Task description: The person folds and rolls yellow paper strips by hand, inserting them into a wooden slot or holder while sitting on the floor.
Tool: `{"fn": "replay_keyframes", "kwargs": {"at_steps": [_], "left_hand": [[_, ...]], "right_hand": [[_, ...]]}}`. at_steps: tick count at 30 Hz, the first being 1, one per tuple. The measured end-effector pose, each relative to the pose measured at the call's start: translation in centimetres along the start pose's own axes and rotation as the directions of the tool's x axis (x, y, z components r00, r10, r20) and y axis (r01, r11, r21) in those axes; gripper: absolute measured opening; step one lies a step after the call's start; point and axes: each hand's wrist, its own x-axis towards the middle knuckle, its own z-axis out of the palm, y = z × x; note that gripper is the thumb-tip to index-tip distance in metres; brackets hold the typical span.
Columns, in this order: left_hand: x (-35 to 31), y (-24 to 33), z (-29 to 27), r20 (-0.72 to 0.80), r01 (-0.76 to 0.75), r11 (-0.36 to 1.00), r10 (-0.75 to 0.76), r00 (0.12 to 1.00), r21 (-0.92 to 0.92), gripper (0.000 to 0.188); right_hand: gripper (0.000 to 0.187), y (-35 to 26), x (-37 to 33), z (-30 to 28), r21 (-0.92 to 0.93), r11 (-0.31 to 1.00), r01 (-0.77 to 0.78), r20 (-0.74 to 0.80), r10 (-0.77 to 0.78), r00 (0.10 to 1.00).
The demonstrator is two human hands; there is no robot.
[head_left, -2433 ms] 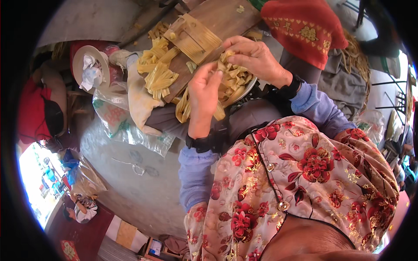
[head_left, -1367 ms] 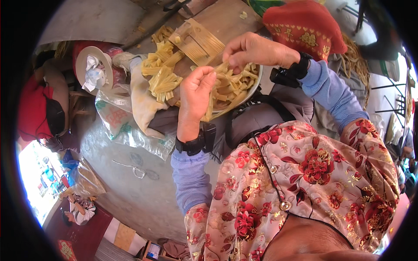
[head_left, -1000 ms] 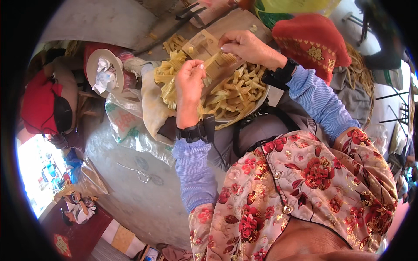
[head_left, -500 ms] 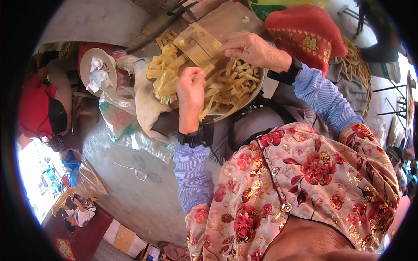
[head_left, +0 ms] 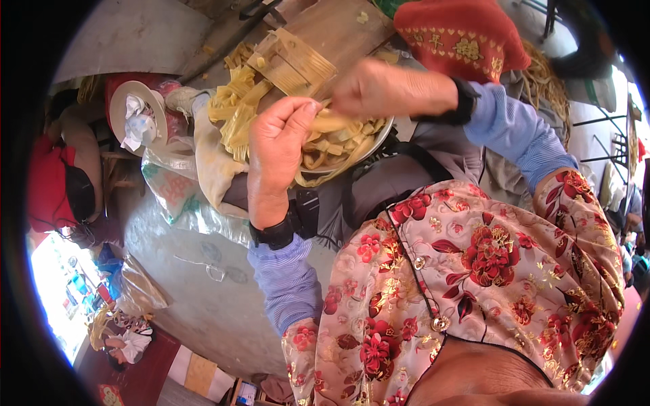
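My left hand (head_left: 276, 152) is closed in a pinch, thumb against forefinger, above a metal basin (head_left: 380, 140) of yellow flat strips (head_left: 336, 144). Whatever its fingertips hold is too small to make out. Close by on its right, my right hand (head_left: 393, 91) is smeared by motion, its fingers bent toward the left fingertips. Just beyond the hands lies a pale yellow slatted piece (head_left: 291, 62), with a bundle of wider yellow strips (head_left: 233, 111) to its left.
A brown wooden board (head_left: 338, 30) extends behind the basin. On the right stands a red cloth-covered thing (head_left: 460, 37) with gold patterns. To the left are a plastic bag (head_left: 169, 179) and a round pale dish (head_left: 157, 108) with crumpled white paper. A person (head_left: 128, 345) is at lower left.
Both hands have come nearer my body, and the right has moved in close to the left fingertips. The whole view has shifted slightly.
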Motion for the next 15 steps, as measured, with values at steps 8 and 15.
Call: {"fn": "replay_keyframes", "kwargs": {"at_steps": [8, 15], "left_hand": [[-6.3, 5.1, 3.5, 0.045, -0.489, 0.837, 0.494, 0.868, 0.245, 0.018], [-4.0, 5.6, 4.7, 0.145, 0.099, 0.993, -0.089, 0.985, -0.065, 0.035]], "right_hand": [[0.018, -8.5, -5.5, 2.4, 0.919, 0.354, -0.172, 0.248, -0.182, 0.952], [0.011, -5.5, -2.3, 1.3, -0.021, 0.951, 0.309, -0.477, -0.281, 0.833]]}}
